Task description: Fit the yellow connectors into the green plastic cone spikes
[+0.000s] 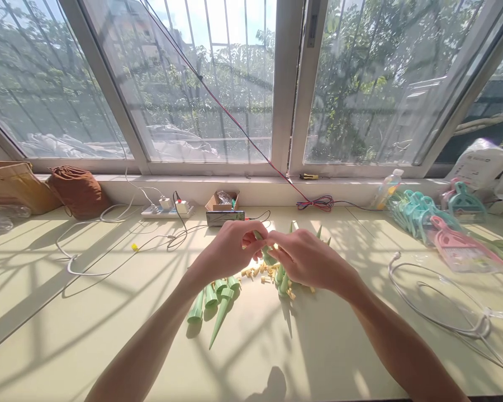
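Note:
My left hand (240, 244) is closed around a green plastic spike (269, 257), held above the table and partly covered by my fingers. My right hand (305, 258) meets it from the other side, fingertips pinched against the spike's end; whatever small part they hold is hidden. Below lie several small yellow plastic fittings (265, 272). Hollow green cone-shaped spikes (221, 316) rest on the table beneath my left wrist, one pointing toward me. More green spikes with yellow fittings on them (283, 281) lie beneath my right hand.
A phone (225, 218) leans before a small cardboard box (222, 200). A power strip (167, 211) and white cables lie left, near a brown drawstring bag (76, 191). Right are teal dustpan sets (419, 209), a pink one (461, 245), a bottle (389, 187) and a coiled cable (444, 324).

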A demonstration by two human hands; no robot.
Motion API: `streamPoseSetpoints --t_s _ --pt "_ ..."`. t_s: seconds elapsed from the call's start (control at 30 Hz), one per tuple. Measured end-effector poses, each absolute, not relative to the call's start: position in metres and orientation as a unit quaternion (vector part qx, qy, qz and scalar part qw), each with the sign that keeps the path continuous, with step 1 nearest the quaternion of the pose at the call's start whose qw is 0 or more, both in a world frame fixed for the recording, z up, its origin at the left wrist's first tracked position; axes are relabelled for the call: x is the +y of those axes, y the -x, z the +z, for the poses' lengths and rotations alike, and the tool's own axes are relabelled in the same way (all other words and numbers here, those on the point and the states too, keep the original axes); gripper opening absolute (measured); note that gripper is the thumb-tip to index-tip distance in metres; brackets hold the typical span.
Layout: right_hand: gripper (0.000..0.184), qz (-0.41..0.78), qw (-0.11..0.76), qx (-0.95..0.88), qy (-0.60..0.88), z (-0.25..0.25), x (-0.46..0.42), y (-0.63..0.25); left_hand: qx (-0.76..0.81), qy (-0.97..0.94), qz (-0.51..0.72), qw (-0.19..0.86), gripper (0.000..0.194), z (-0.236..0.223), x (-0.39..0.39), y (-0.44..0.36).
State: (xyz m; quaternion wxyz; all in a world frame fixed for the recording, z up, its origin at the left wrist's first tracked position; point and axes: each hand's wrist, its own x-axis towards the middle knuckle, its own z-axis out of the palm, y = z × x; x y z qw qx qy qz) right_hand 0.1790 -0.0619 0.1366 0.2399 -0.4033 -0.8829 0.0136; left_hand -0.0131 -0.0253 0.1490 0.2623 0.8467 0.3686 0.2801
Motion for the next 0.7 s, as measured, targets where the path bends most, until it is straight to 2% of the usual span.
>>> streamPoseSetpoints --t_s 0.7 --pt "0.008 0.042 0.32 -0.853 0.41 0.1389 -0.0618 -0.178 0.381 -0.837 0.325 0.22 0.014 0.1522 -0.0296 0.0124"
